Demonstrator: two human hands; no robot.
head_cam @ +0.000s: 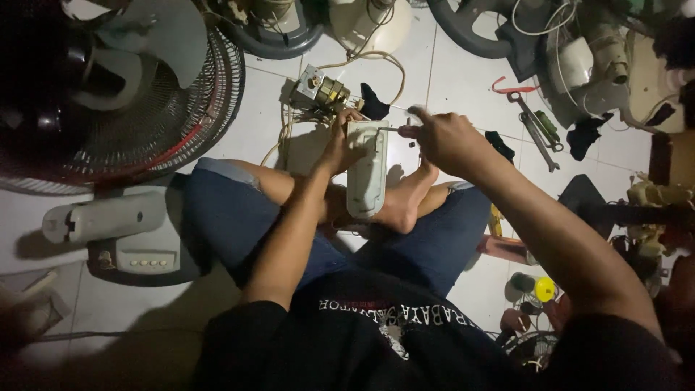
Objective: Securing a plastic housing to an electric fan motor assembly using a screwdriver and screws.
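Left hand: the left hand [340, 148] is curling round the upper left edge of the pale fan housing [365, 174], fingers wrapped over its top corner, gripping it.
Right hand: the right hand [441, 137] is closing into a loose fist just right of the housing's top, pinching a thin tool [387, 129] whose tip is touching the housing; its kind is too small and dim to make out.
Housing: it is lying lengthways on the tiled floor [449, 80] between the person's bare feet, its near end resting against the right foot [405, 203], its far end sitting between the two hands.
Motor: a small metal motor [323, 90] with pale wires is lying on the floor just beyond the left hand, apart from it.
Wrenches: two wrenches [537, 127] are lying on the floor well to the right of the right hand.
Fan: a standing fan grille [166, 123] is filling the floor's far left corner, with its pale control base [123, 232] beside the left knee.
Hard to see: the right and near edges of the floor are lying in deep shadow; the clutter there is blurring together.
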